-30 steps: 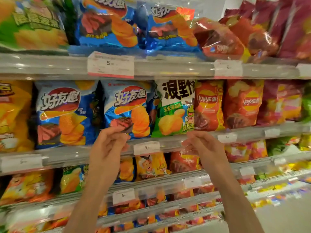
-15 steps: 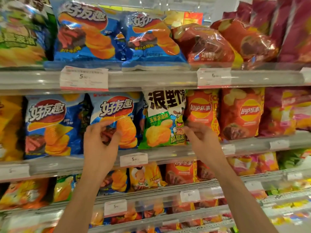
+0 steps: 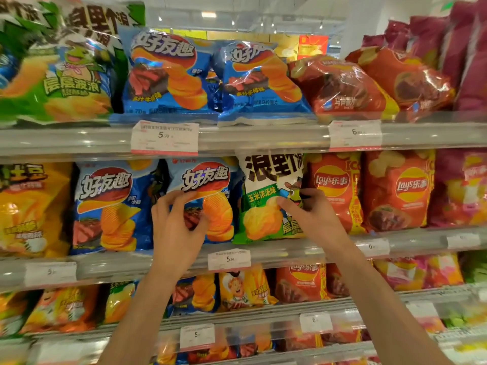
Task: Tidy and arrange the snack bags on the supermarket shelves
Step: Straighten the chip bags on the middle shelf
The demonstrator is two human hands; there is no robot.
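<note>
Left hand: fingers curled over front of blue chip bag, thumb pressed against its lower face. Right hand: thumb and fingers pinching right edge of green-and-white chip bag. Both bags upright, side by side, touching, on middle shelf. Just right: red Lay's bag. Further left: second blue bag. Below front rail: price tag.
</note>
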